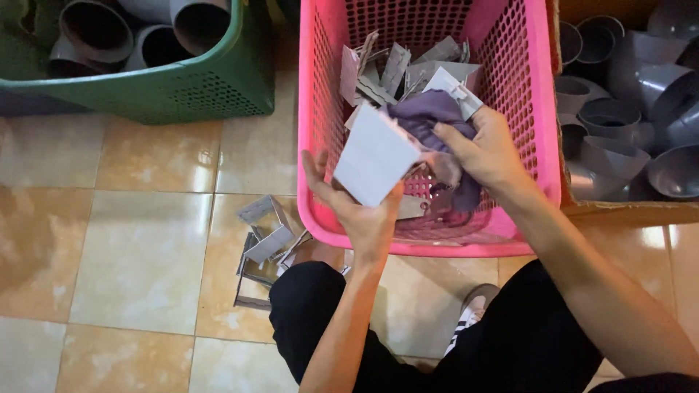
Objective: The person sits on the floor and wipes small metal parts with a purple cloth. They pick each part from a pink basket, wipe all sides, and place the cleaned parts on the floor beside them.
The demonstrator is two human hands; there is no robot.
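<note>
Both forearms are bare, with no sleeves, watch or rings showing on the left hand [364, 218] or right hand [489, 151]. The legs wear black trousers [524, 342]. 1 shoe [472, 311] shows, grey-topped with black-and-white stripes.

Head view, steeply downward, close.

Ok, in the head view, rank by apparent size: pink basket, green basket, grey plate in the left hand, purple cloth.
1. pink basket
2. green basket, though cut off by the frame, so unsure
3. grey plate
4. purple cloth, partly hidden by the right hand; close to the plate
</note>
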